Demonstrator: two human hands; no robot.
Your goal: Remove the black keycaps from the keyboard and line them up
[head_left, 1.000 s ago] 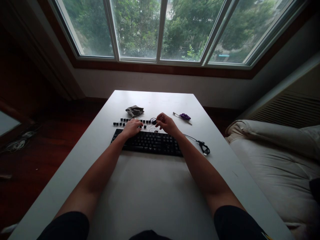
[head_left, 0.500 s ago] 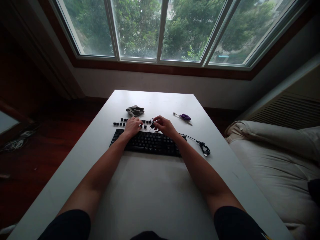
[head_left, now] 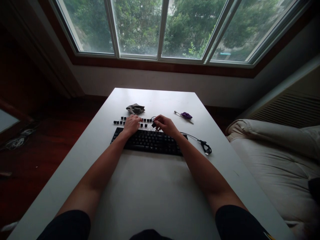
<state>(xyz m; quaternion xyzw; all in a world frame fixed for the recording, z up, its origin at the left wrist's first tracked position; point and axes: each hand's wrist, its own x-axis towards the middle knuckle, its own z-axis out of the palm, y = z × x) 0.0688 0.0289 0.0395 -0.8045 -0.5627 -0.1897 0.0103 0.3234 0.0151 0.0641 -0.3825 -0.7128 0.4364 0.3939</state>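
At the far left, a bundle of pale cables is seen on the dark red floor, apart from the white table. On the table, the black keyboard is laid crosswise, its left end crossed by the left forearm and its right end by the right forearm. Just beyond the keyboard, loose black keycaps are set out in short rows, part of which is covered by the left hand. That hand is held low at the keyboard's far edge among the keycaps, its fingers bent; whether anything is gripped by them cannot be told. Behind it, a crumpled grey cloth is placed. Further right, a small black piece with thin wires is pinched between the thumb and fingers of the right hand, above the far edge of the keyboard, with the wires pointed down and leftward. Beyond that hand, a slim pale stick is laid slantwise, partly covered by a purple object. Nearer, a black cable is gathered in a coil beside the keyboard's right end. At the far right, a pale padded seat is seen beside the table
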